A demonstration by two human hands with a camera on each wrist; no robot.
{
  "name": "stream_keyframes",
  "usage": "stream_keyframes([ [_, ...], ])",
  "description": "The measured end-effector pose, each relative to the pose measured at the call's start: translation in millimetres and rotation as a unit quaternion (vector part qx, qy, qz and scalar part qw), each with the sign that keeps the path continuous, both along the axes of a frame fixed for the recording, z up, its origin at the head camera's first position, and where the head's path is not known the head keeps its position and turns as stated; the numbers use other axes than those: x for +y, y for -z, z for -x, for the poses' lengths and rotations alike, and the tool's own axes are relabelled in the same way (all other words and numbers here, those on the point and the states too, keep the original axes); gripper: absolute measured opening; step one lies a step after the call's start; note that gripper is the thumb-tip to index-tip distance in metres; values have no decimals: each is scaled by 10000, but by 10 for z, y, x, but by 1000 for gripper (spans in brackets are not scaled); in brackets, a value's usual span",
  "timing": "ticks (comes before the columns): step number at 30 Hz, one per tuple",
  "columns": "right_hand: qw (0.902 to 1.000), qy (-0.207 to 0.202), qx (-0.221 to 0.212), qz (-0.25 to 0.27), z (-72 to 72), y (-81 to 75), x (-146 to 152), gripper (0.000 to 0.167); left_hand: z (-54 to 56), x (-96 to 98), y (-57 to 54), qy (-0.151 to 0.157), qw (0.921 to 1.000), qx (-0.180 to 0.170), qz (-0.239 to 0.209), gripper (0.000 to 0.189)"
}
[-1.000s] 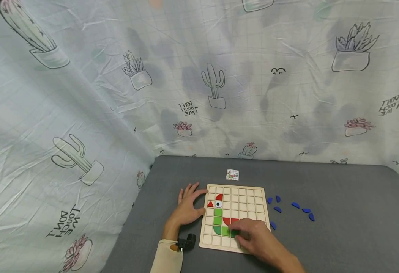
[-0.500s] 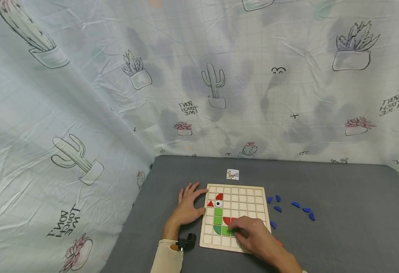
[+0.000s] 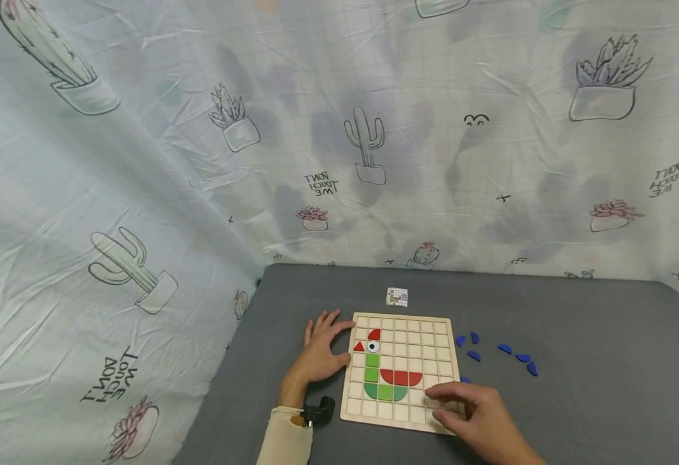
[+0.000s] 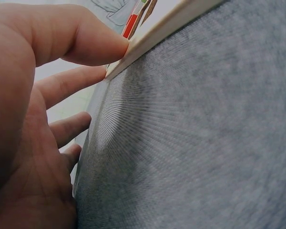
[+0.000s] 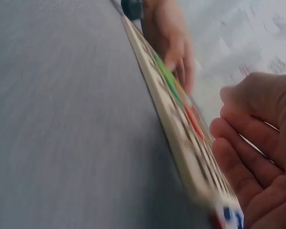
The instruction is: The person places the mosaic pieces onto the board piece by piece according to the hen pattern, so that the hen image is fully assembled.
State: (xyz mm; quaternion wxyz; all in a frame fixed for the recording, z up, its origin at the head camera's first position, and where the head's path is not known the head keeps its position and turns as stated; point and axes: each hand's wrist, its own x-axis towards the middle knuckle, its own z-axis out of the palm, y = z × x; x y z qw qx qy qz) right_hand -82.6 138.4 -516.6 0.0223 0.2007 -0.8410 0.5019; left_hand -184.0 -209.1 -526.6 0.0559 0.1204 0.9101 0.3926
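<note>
A wooden grid board (image 3: 411, 349) lies on the table. My left hand (image 3: 318, 355) touches its left edge with thumb and forefinger, the other fingers spread. In its cells sit a red triangle (image 3: 359, 346), an eye piece (image 3: 373, 347), light green squares (image 3: 372, 367), dark green rounded pieces (image 3: 400, 393) and a red row (image 3: 400, 378) with rounded ends. Over the lower right corner hovers my right hand (image 3: 479, 416), thumb and forefinger apart, nothing visible between them. In the right wrist view its fingers (image 5: 238, 143) bend loosely beside the board's edge (image 5: 167, 121).
Several blue rounded pieces (image 3: 504, 349) lie on the grey table (image 3: 595, 387) right of the board. Behind the board is a small pattern card (image 3: 396, 297). A printed cloth (image 3: 432, 161) hangs at the back and left.
My right hand has moved right, off the red and green pieces, uncovering the red row's right end and the dark green piece. My left hand has stayed put.
</note>
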Motion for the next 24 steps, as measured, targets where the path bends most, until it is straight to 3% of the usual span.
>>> stream_keyframes([
  [4,9983,225,-533,76,-110,3,287,27,-3,-3,-2,1,10000,-9,-6,65],
  [9,9925,773,-870,-384,-253,-18,590,29,-5,-3,-9,15,10000,-2,19,65],
  [16,9803,1546,-647,-1049,-375,7,814,32,-11,-1,-18,26,10000,31,13,65],
  [20,9781,1614,-573,-1179,-370,44,833,32,-11,0,-15,19,10000,36,13,65],
  [24,9825,1419,-333,-1158,-327,79,798,33,-14,-1,-12,11,10000,35,13,65],
])
